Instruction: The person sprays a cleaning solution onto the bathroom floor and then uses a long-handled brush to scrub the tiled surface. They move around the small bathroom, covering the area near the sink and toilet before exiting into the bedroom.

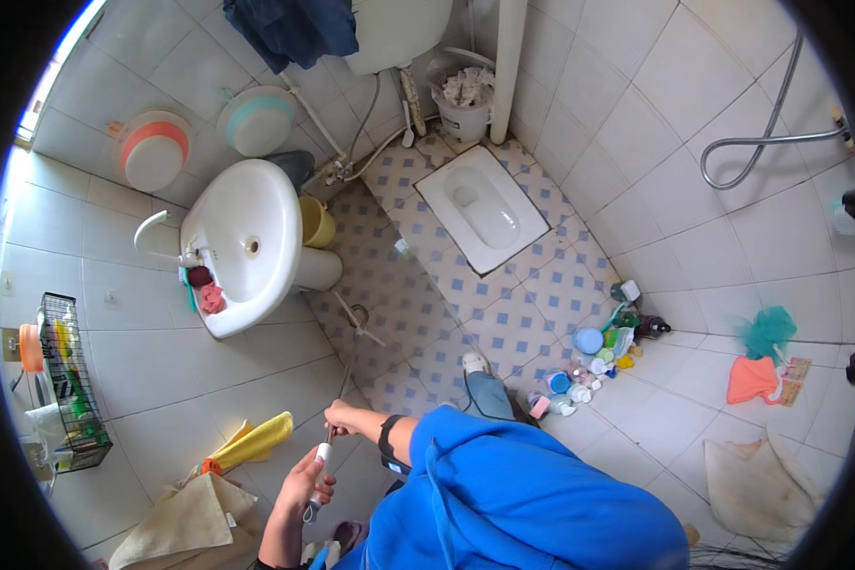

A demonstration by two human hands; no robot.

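Both my hands grip a long-handled floor squeegee (pixel 349 372), its thin pole slanting away from me across the floor. My left hand (pixel 304 482) is wrapped round the white and grey grip near the pole's end. Further along, my right hand (pixel 341 418) closes on the thin metal part of the pole. At the far end, the pale narrow crosspiece lies on the patterned tile floor (pixel 418 328), by a round floor drain (pixel 357 313) close to the washbasin's foot. The crosspiece's underside is hidden.
A white washbasin (pixel 280 204) stands left, with a yellow bucket (pixel 317 224) beside it. Beyond is a squat toilet (pixel 483 209) and a waste bin (pixel 465 112). Several bottles (pixel 620 337) crowd the floor at right. A wire basket (pixel 71 380) hangs on the left wall.
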